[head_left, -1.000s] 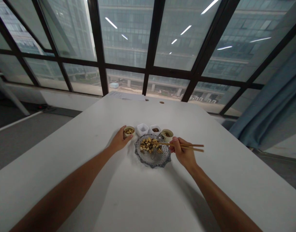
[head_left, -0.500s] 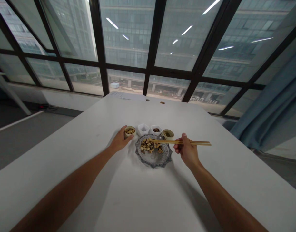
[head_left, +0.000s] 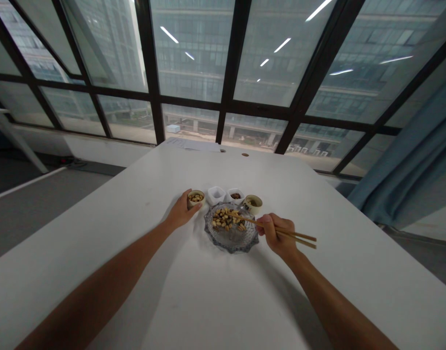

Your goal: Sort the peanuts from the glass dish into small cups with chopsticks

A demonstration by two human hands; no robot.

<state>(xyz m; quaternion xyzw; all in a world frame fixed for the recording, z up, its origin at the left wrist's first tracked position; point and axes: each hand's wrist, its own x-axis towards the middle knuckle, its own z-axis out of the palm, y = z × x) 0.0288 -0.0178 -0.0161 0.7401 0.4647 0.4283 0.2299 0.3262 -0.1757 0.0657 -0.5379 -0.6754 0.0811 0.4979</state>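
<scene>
My left hand (head_left: 181, 212) is wrapped round a small cup (head_left: 196, 205) that has nuts in it. In my right hand (head_left: 277, 232) is a pair of chopsticks (head_left: 298, 236), their tips reaching over the nuts (head_left: 223, 221) in a scalloped glass bowl (head_left: 232, 243). Whether the tips grip a nut is too small to tell. Behind the bowl stand a white dish (head_left: 216, 195), a second white dish (head_left: 230, 193) with dark bits inside, and another small cup (head_left: 257, 207) with a little something at its bottom.
All of this stands on a white table (head_left: 194, 296). Sheets of paper (head_left: 197, 145) lie at its far edge, near two round holes in the tabletop. Beyond are tall windows, with a blue curtain (head_left: 398, 170) on the right.
My right hand has come lower and slightly left, tilting the chopsticks so their back ends drop and spread apart. My left hand and the cup have stayed in place.
</scene>
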